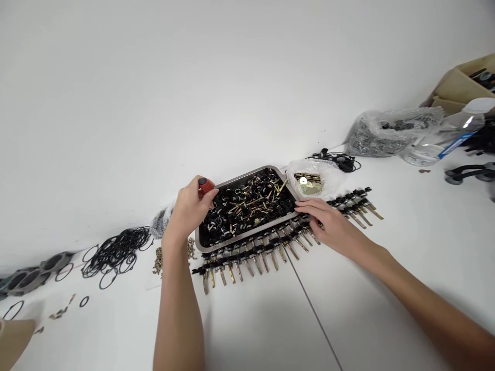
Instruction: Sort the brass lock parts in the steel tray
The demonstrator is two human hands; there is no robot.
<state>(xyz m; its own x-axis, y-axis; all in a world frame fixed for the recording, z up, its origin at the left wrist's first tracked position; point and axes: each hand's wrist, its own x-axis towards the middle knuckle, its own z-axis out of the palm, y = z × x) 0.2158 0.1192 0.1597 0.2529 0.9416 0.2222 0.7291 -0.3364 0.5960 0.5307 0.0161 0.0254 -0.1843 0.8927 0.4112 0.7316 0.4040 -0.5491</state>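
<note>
My left hand [192,208] is closed around a red-handled screwdriver [207,184] with a dark butt end, above the left side of a metal tray [232,240]. The tool's shaft is mostly hidden. Small black parts [220,221] and yellowish metal strips [279,189] are heaped inside the tray. At its right front corner, the fingertips of my right hand [325,221] touch the rim, fingers stretched out and thumb apart below. Along the tray's front side lie rows of black fittings with metal strips [257,257], continuing to the right beyond my hand.
A plastic bag of metal plates [325,178] lies right of the tray. Black rings [116,255] and small brass-coloured pieces [158,260] lie to the left. Farther right are a large bag of parts [371,134], a clear bottle [444,141] and a beige bin [452,87].
</note>
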